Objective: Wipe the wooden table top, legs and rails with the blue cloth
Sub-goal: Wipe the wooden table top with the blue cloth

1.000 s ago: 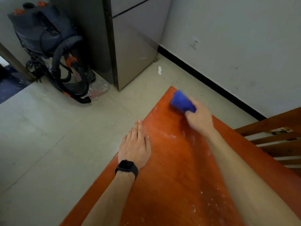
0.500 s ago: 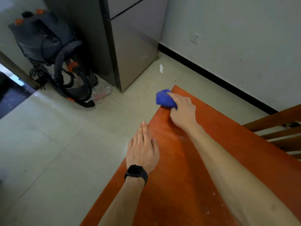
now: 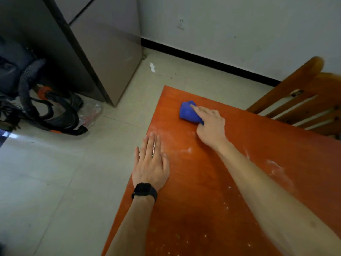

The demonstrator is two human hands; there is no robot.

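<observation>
Fingers (image 3: 151, 145) of your left hand (image 3: 151, 163) lie straight and flat on the table top (image 3: 203, 196) at its left edge, holding nothing. Use that hand as a brace only; black watch (image 3: 144, 191) is on that wrist. Bunched blue cloth (image 3: 187, 112) sits on the top near the far left corner, just inside the far edge. Your right hand (image 3: 211, 126) grips it, fingers curled round the wad, index finger laid along its top. Step in hand: wiping the top. Press the wad flatter and pull overlapping strokes toward you. Carry them rightward into the white dust streaks (image 3: 276, 168) and the specks nearer you, which read as unwiped. Shift the left hand later, since the wood under it needs a pass too. Legs and rails are out of view, so count them as not done yet.

Room: vacuum (image 3: 36, 100) with its hose stands on the floor (image 3: 55, 182) well left of the table. A grey cabinet (image 3: 103, 58), maybe a fridge but hard to tell from this angle, stands beyond the corner. Open tile runs along the left edge, so strokes can run off there freely. Past the far edge there is bare floor before the wall (image 3: 239, 34). On the right a wooden chair (image 3: 295, 102) stands just beside the far edge; keep your elbow and the cloth clear of it.
</observation>
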